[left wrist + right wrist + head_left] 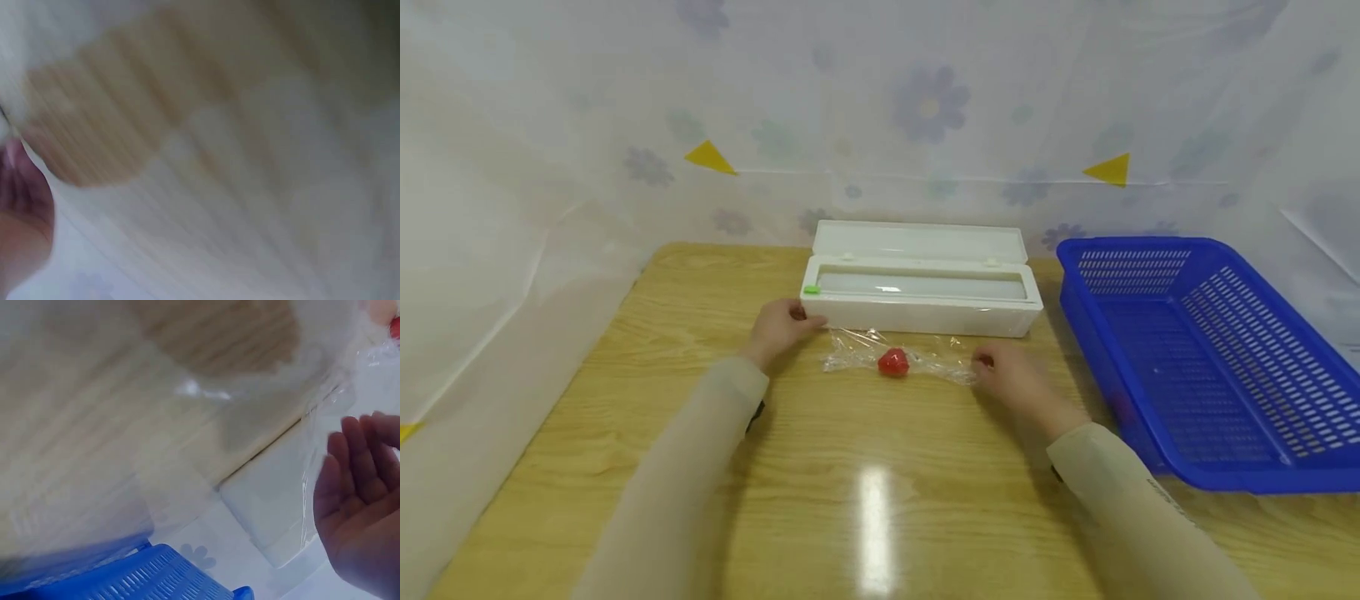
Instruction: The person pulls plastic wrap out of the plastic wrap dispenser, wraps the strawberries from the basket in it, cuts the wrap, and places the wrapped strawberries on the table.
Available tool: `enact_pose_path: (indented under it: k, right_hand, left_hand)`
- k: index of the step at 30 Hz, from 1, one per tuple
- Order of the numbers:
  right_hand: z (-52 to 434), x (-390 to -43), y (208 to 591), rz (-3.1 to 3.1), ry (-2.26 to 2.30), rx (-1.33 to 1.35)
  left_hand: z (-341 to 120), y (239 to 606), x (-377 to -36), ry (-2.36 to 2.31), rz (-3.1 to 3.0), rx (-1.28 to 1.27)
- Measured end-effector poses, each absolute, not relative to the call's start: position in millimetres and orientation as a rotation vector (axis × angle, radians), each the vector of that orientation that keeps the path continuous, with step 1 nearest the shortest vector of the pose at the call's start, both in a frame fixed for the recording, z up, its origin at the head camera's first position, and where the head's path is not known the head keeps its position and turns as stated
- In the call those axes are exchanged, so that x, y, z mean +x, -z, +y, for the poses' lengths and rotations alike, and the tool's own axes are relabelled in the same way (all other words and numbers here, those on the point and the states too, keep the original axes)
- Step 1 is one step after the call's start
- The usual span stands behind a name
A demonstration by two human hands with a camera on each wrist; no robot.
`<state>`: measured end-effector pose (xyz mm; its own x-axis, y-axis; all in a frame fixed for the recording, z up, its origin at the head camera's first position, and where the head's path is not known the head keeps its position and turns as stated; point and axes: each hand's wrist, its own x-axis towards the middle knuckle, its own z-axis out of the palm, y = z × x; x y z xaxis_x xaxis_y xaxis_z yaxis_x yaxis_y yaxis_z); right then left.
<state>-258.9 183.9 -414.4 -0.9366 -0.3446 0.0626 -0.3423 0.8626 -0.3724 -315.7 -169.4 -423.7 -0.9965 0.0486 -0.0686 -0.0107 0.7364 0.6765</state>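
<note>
A small red strawberry-like piece (893,362) lies on the wooden table (880,500) inside a crumpled strip of clear cling film (857,348). Behind it stands a white film dispenser box (925,304) with its lid raised. My left hand (782,325) rests against the box's left front corner with loosely bent fingers. My right hand (1000,371) touches the right end of the film. In the right wrist view that hand (359,481) shows straight, relaxed fingers beside the film's edge (325,406) and the box (269,500). The left wrist view is blurred, showing only part of the hand (19,212).
A blue slatted plastic basket (1217,479) stands at the table's right side, close to my right forearm, and shows at the bottom of the right wrist view (144,575). A flowered plastic sheet hangs around the table on all far sides.
</note>
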Motion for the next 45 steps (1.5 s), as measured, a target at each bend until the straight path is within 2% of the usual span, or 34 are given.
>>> enact_pose_path:
  k: [3, 10, 15, 21, 30, 45]
  right_hand:
    - [179.2, -265.3, 406.0, 3.083, 0.621, -0.462]
    - [130.9, -296.4, 374.6, 3.165, 0.647, -0.629]
    - [74.9, -322.6, 380.1, 3.115, 0.839, -0.729]
    - [29.8, -330.6, 385.4, 3.101, 0.822, -0.845]
    - [7.1, -338.6, 380.4, 3.013, 0.762, -0.802]
    - [-4.8, -335.9, 378.6, 3.052, 0.712, -0.776]
  left_hand:
    - [-176.4, 424.2, -314.6, -1.03, 2.876, 0.11]
    - [-180.2, 418.6, -317.1, -0.918, 2.901, 0.166]
    - [-177.4, 419.1, -319.9, -0.929, 2.869, 0.145]
    - [-172.5, 423.1, -323.4, -0.892, 2.881, 0.14]
    - [-167.4, 425.4, -328.8, -0.816, 2.907, 0.196]
    - [-164.4, 415.8, -318.6, -0.845, 2.896, 0.169]
